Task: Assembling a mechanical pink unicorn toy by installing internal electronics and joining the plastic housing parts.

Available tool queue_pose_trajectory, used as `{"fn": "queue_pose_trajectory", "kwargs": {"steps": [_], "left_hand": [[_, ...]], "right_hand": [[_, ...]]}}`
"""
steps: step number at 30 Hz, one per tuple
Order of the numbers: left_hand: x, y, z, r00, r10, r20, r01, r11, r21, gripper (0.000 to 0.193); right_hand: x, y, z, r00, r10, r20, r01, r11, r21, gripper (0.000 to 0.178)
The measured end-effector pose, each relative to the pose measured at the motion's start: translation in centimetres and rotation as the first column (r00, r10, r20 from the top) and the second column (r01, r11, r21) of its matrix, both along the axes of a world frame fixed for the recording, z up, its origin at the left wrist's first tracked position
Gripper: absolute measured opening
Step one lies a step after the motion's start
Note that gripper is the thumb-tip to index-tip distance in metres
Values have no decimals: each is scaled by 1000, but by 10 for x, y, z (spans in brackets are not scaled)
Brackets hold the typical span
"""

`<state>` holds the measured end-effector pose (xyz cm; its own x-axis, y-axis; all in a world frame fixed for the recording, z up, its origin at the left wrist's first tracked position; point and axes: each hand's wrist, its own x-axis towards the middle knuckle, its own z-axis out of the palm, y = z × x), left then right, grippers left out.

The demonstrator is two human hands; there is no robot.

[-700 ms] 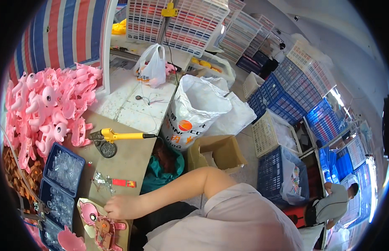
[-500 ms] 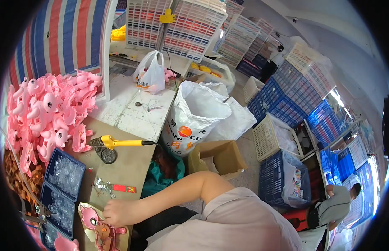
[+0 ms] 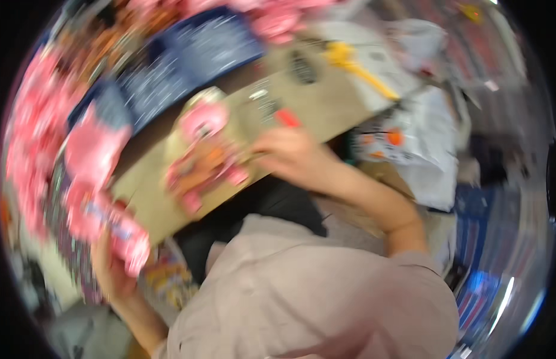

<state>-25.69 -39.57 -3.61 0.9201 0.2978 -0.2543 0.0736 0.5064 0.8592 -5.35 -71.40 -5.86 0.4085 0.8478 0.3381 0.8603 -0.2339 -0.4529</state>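
Note:
The picture is badly blurred. My right hand rests on the brown tabletop, its fingers touching the edge of a pink plush toy that lies flat there. Blur hides whether the fingers grip it. My left hand is low at the left, closed around another pink plush toy held up beside the table's edge. My light shirt fills the lower middle.
Blue compartment trays lie on the table's far side. A yellow-handled tool and a small red item lie beyond my right hand. A pile of pink toys is at the left, a white sack and blue crates at the right.
The view has swung sharply and blurred. My left hand has come into sight holding a pink toy. My right hand stays at the pink toy on the table.

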Motion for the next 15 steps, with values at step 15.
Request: {"fn": "queue_pose_trajectory", "kwargs": {"steps": [15], "left_hand": [[43, -42, -17, 995, 38, -94, -45, 997, -70, 39]], "right_hand": [[-9, 79, 5, 884, 332, -330, -347, 938, 14, 30]]}}
